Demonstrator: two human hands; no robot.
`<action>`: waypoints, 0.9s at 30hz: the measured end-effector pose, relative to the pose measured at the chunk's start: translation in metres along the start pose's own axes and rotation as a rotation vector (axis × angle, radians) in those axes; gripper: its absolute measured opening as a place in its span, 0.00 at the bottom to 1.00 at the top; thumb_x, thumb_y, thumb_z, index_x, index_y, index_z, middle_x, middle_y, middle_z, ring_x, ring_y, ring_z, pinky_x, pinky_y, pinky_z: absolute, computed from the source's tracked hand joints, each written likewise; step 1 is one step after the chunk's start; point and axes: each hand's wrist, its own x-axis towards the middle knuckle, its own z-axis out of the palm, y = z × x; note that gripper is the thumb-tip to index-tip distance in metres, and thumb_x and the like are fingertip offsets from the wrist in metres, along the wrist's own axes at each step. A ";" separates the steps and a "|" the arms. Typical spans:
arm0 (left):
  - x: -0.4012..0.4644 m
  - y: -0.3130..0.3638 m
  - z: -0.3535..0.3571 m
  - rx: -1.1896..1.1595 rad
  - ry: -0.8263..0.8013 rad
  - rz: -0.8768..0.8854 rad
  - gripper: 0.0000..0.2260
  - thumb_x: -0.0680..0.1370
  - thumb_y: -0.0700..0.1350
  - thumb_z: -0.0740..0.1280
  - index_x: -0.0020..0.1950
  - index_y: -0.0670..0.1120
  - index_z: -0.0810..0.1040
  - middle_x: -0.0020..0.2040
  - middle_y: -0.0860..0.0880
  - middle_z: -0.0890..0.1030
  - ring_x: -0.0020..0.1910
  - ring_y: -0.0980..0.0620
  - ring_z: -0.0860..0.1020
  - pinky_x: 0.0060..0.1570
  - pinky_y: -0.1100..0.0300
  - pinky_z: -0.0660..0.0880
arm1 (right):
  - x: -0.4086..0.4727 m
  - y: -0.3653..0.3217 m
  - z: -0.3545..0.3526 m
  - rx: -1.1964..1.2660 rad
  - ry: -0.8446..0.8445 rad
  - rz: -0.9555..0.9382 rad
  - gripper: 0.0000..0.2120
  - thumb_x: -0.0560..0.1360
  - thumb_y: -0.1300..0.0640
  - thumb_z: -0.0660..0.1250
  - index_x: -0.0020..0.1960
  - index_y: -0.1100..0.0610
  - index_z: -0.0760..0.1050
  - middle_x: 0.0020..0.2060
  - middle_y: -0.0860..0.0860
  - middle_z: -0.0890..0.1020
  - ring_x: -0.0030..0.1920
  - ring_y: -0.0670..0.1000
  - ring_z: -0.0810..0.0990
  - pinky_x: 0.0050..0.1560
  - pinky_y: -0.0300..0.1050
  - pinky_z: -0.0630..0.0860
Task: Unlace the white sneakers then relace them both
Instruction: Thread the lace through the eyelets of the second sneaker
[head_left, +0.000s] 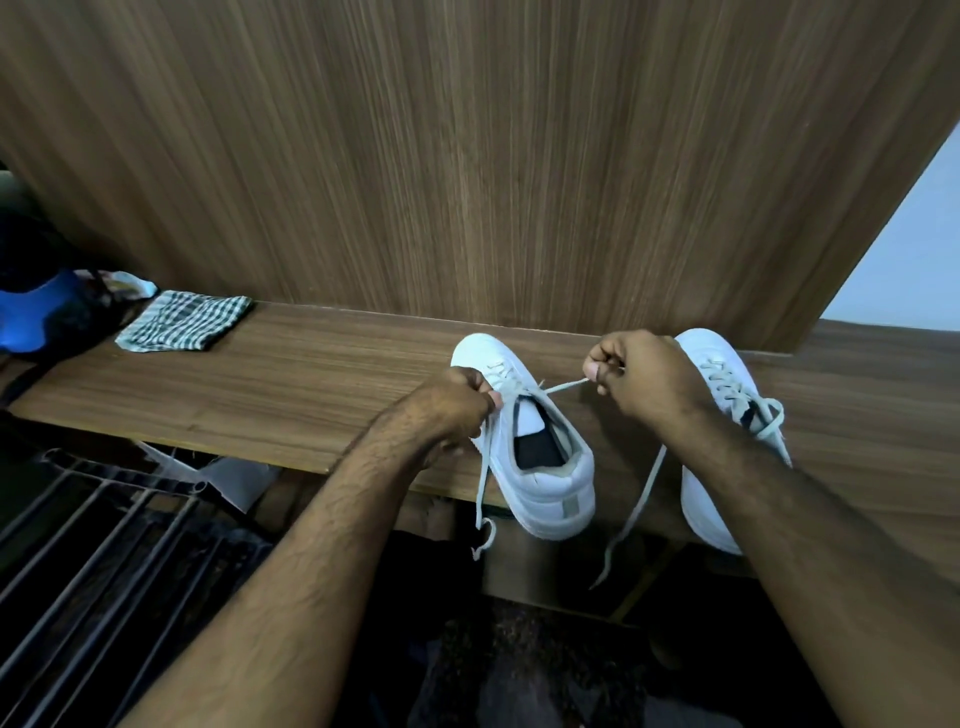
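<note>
Sneakers in smooth white leather sit side by side on the wood-grain table (291, 384), toes toward the far panel: the left sneaker (530, 447) shows a dark insole, and the right sneaker (727, 415), partly hidden by a forearm, is laced. The left hand (457, 405) pinches one flat pale lace (483, 488) of the left sneaker, its end dangling over the near edge, while the right hand (639, 374) pinches the other end, pulled taut. A folded checked cloth (182, 322) lies far left.
</note>
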 end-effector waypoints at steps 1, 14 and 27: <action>0.003 -0.001 0.000 0.015 0.026 -0.002 0.09 0.83 0.45 0.64 0.43 0.47 0.73 0.40 0.46 0.76 0.38 0.49 0.74 0.26 0.64 0.67 | -0.001 -0.002 0.001 -0.040 0.009 -0.002 0.09 0.76 0.59 0.66 0.39 0.49 0.80 0.31 0.43 0.83 0.40 0.46 0.82 0.45 0.49 0.80; -0.013 0.006 -0.013 -0.227 -0.395 -0.035 0.34 0.84 0.66 0.47 0.49 0.41 0.82 0.39 0.42 0.86 0.33 0.49 0.83 0.36 0.61 0.77 | -0.006 0.001 -0.006 0.121 -0.167 -0.006 0.18 0.81 0.47 0.67 0.36 0.55 0.77 0.30 0.48 0.77 0.33 0.48 0.74 0.38 0.44 0.69; -0.012 0.027 -0.002 -0.834 -0.464 0.160 0.51 0.72 0.78 0.35 0.77 0.45 0.69 0.61 0.45 0.84 0.64 0.48 0.79 0.73 0.48 0.68 | -0.026 -0.033 0.005 0.327 -0.151 -0.144 0.22 0.76 0.34 0.64 0.45 0.54 0.78 0.35 0.47 0.82 0.37 0.48 0.80 0.44 0.50 0.78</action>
